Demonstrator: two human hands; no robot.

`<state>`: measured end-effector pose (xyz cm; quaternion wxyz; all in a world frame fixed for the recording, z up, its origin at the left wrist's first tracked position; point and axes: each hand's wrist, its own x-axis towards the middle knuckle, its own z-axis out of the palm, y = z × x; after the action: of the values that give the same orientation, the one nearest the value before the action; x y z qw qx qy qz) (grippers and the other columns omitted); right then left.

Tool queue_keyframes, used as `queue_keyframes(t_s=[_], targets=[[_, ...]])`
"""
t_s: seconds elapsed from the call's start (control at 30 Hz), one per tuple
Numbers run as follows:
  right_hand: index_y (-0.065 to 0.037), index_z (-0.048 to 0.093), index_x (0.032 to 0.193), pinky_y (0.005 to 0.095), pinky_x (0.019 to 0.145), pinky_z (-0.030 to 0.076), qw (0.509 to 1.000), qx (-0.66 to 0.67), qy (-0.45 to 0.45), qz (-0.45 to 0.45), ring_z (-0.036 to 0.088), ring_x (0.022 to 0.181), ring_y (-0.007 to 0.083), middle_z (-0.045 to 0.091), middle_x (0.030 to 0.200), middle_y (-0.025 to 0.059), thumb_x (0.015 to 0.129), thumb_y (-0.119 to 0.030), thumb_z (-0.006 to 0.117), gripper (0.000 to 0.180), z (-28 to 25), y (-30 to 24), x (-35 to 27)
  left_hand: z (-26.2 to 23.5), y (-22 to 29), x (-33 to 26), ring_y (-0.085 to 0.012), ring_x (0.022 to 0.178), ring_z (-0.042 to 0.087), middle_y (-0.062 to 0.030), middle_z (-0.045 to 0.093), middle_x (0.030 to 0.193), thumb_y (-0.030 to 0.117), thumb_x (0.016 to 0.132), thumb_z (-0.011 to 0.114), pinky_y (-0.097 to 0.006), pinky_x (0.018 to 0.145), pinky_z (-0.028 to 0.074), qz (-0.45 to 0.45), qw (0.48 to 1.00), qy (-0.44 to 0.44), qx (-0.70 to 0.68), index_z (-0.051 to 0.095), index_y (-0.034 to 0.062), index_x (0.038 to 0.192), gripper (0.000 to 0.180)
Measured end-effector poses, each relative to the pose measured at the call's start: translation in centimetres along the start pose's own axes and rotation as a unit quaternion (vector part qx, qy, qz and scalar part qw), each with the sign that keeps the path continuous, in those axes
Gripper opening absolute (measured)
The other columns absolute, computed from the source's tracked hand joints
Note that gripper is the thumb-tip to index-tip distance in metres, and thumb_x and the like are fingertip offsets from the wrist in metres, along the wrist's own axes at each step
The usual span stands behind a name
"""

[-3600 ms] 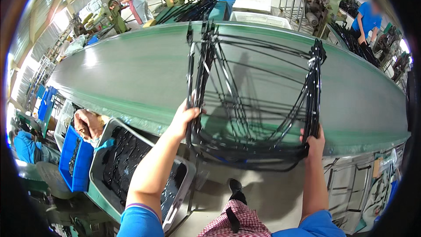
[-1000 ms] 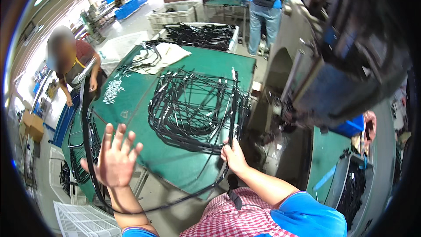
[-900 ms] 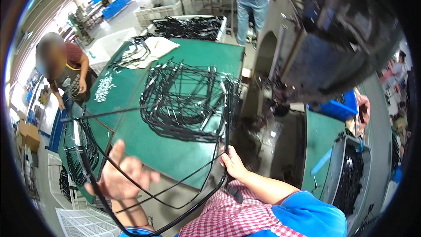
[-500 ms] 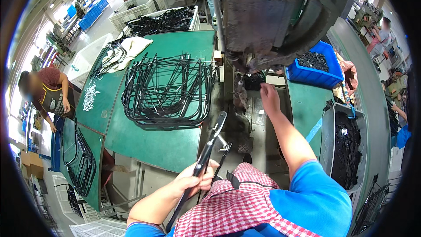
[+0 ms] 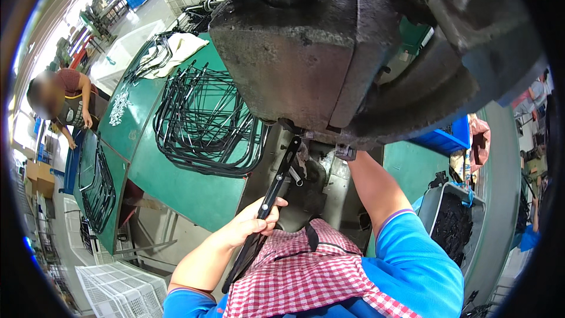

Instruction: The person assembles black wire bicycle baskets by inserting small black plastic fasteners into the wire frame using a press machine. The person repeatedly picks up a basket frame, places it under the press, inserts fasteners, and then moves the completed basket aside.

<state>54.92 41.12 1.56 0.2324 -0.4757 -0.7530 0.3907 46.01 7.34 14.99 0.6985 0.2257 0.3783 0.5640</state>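
My left hand [image 5: 256, 219] is closed around a slim black metal bar [image 5: 275, 187] with round rivets along it. The bar slants up and away from my apron, its far end close under the machine press [image 5: 288, 65]. A small bright metal piece [image 5: 296, 178] shows beside that far end. My right forearm [image 5: 376, 191] reaches forward under the press head, which hides my right hand and its fingers.
A stack of bent black metal frames [image 5: 206, 123] lies on the green table [image 5: 176, 191] to the left. At right are a blue bin [image 5: 444, 138] and a grey bin [image 5: 435, 200] with black parts. A co-worker [image 5: 73, 94] stands far left.
My view has moved closer to the press, which now looms larger. The bar's far end has moved in toward the press. My right hand has passed out of sight behind the press head.
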Motion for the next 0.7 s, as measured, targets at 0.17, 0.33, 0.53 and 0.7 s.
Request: queue_keyframes(t_s=[0.17, 0.33, 0.53, 0.7], targets=[[-0.008, 0.05, 0.123, 0.0418, 0.093, 0.043, 0.932, 0.36, -0.027, 0.037, 0.049, 0.114, 0.0268, 0.051, 0.125, 0.012, 0.088, -0.022, 0.059, 0.04, -0.4, -0.3, -0.8, -0.6, 0.7, 1.0, -0.0051, 0.063, 0.033, 0.0042, 0.034, 0.076, 0.037, 0.075, 0.07, -0.021, 0.057, 0.031, -0.014, 1.0, 0.002, -0.011, 0.033, -0.0046, 0.13, 0.078], [-0.008, 0.05, 0.123, 0.0407, 0.091, 0.045, 0.826, 0.558, -0.071, 0.031, 0.049, 0.113, 0.024, 0.051, 0.124, 0.0094, 0.087, -0.018, 0.062, 0.039, -0.5, -2.0, -5.0, -2.5, 1.2, 1.7, -0.0049, 0.063, 0.033, 0.0043, 0.034, 0.077, 0.034, 0.076, 0.069, -0.021, 0.057, 0.031, -0.024, 0.999, -0.031, -0.026, 0.033, -0.0048, 0.131, 0.076], [-0.005, 0.06, 0.102, 0.0325, 0.074, 0.051, 0.864, 0.496, -0.051, -0.076, 0.059, 0.084, 0.0167, 0.062, 0.097, 0.0052, 0.081, -0.006, 0.069, 0.023, -2.8, -9.8, -10.3, -4.4, 2.2, 2.1, -0.0051, 0.063, 0.034, 0.0038, 0.035, 0.078, 0.034, 0.076, 0.07, -0.021, 0.058, 0.031, -0.061, 0.996, -0.059, -0.014, 0.033, -0.0046, 0.132, 0.077], [-0.001, 0.06, 0.097, 0.0316, 0.072, 0.051, 0.898, 0.438, -0.036, -0.007, 0.061, 0.081, 0.0181, 0.063, 0.09, 0.0069, 0.079, 0.004, 0.065, 0.019, -2.9, -12.1, -11.4, -6.2, 1.7, 2.6, -0.0058, 0.063, 0.036, 0.0033, 0.037, 0.079, 0.034, 0.077, 0.069, -0.021, 0.058, 0.032, -0.1, 0.991, -0.074, -0.046, 0.033, -0.0045, 0.132, 0.077]])
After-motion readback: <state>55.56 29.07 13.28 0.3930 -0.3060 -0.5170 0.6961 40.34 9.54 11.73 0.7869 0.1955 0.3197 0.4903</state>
